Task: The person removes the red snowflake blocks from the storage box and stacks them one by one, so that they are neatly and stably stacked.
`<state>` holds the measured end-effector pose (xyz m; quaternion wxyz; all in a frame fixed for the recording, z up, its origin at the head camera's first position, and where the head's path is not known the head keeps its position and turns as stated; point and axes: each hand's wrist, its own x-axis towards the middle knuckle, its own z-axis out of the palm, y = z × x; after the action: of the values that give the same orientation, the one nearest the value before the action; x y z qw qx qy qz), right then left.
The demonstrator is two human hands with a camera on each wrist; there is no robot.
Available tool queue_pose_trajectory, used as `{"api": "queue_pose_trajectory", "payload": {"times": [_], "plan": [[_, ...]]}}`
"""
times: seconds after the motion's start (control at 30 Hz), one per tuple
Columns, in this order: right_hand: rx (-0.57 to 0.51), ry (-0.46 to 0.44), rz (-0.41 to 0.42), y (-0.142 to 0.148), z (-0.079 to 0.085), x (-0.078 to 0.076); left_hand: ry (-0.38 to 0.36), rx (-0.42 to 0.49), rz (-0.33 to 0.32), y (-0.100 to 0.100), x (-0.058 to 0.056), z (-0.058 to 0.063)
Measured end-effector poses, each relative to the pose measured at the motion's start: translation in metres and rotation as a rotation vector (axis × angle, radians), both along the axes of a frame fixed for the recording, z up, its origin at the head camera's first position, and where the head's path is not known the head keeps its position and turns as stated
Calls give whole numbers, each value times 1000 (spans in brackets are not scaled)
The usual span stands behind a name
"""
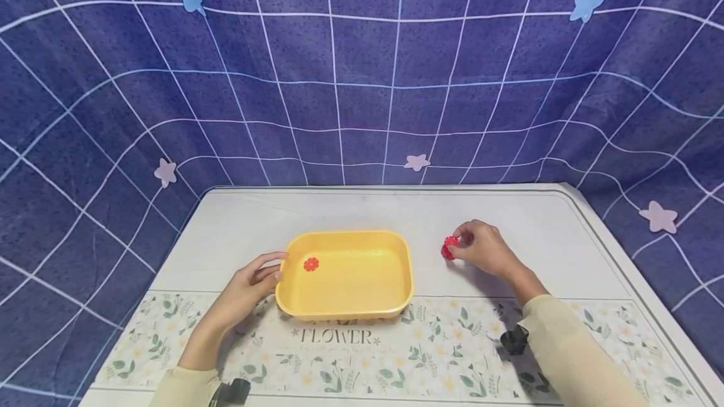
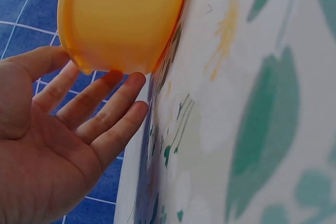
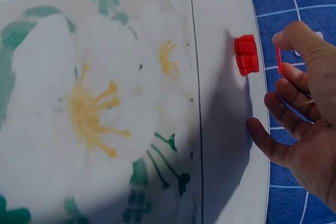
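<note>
My right hand [image 1: 485,249] pinches a thin red flower-shaped disc [image 3: 279,60] between thumb and index finger. Just below it, a short stack of red flower-shaped discs [image 3: 246,55] stands on the table, apart from the held one in the right wrist view. A shallow yellow tray [image 1: 345,316] lies left of the stack, and one red flower disc [image 1: 311,264] is flat on its floor near the left end. Fingers of my left hand [image 1: 246,289] touch the tray's left end; the left wrist view has them spread and fairly straight.
The white table cover [image 1: 509,206] has a floral band with the word FLOWER [image 1: 336,336] along the front. Behind the table and at both sides hangs a blue grid-patterned curtain [image 1: 362,105] with stars. Dark devices sit at both wrists.
</note>
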<state>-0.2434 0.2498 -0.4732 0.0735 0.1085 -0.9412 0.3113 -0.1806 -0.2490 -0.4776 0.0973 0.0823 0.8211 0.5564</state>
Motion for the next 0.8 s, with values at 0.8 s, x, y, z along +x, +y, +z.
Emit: {"api": "queue_pose_trajectory", "payload": {"times": [0.8], "plan": [[28, -27, 12, -2, -14, 3, -4, -2, 6, 0, 0, -1]]}}
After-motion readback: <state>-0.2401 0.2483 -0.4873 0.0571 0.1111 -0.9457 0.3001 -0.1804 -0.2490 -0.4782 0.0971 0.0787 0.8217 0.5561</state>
